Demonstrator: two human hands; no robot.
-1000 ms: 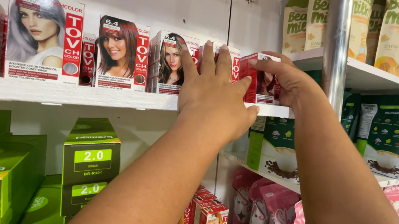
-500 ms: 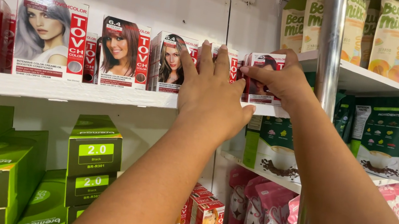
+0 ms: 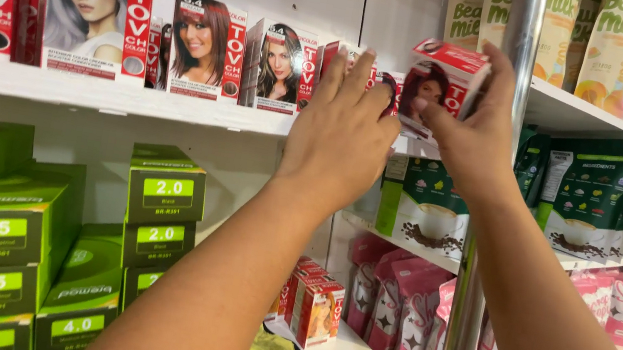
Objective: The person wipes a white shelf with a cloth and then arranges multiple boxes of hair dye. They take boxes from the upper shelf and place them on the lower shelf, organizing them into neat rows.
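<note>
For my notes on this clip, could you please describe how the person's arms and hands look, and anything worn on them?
Both forearms are bare up to the frame edge, with no sleeves showing. The left hand and the right hand wear no gloves. No rings, watch or bracelet show on either wrist or on the visible fingers. The nails look short and unpainted.

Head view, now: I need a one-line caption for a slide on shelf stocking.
Right hand lifts a red hair-dye box off the white shelf; left hand reaches among the boxes beside it.

— How many hair-dye boxes (image 3: 95,8) can you count on the top shelf (image 3: 106,94)?
— I make out five facing front, plus one lifted box (image 3: 441,79).
— And hands?
— Two, mine. Green boxes (image 3: 166,189): about ten.
</note>
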